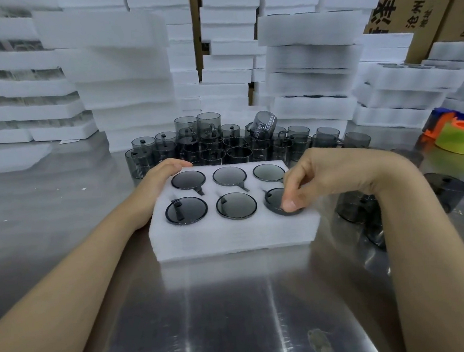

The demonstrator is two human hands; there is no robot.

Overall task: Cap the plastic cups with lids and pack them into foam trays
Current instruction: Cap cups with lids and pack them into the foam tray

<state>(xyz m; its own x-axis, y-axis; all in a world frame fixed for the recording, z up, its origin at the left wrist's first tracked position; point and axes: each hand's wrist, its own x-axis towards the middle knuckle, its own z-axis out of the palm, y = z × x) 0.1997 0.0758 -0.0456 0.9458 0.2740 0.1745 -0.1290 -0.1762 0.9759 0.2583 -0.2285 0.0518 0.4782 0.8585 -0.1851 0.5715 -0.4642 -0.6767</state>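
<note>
On steel table (236,314), centre: foam tray (230,237), packed with six lidded cups (186,210) in two rows. Gripped at left edge by left hand (159,178), fingers curled over top. Near-right lid (274,200) pinched by right hand (317,177). Just behind: loose cups (234,148).

We have the tray (235,236) on the table (236,314) before us, six cups (236,205) in its holes, loose cups (236,145) behind and right of it, foam stacks (123,73) farther back, tape (461,135) far right.
</note>
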